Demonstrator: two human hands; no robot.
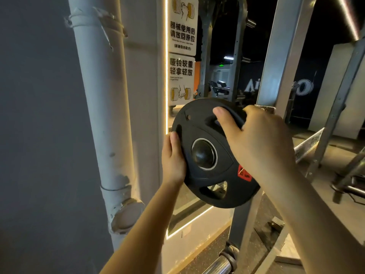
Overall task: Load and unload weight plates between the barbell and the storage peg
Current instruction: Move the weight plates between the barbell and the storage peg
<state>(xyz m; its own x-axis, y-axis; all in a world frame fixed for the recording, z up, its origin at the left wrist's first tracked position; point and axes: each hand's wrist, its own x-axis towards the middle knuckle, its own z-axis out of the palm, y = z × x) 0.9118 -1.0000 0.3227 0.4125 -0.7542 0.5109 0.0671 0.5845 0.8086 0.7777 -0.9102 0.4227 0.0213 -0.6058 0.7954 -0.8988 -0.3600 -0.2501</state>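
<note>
Both hands grip the black weight plate (213, 155) at chest height, left hand (173, 161) fingers wrapped on its rim, right hand (254, 139) fingers hooked through a slot, centre hole over the storage peg (203, 154); a tilt could jam it

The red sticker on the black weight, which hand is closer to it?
Right. The right hand holds the weight plate's top rim, its wrist just beside the red sticker. The left hand holds the opposite edge, across the centre hole.

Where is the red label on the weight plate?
In the head view, the red label sits on the black weight plate, lower right of the hub, beside the right hand.
</note>
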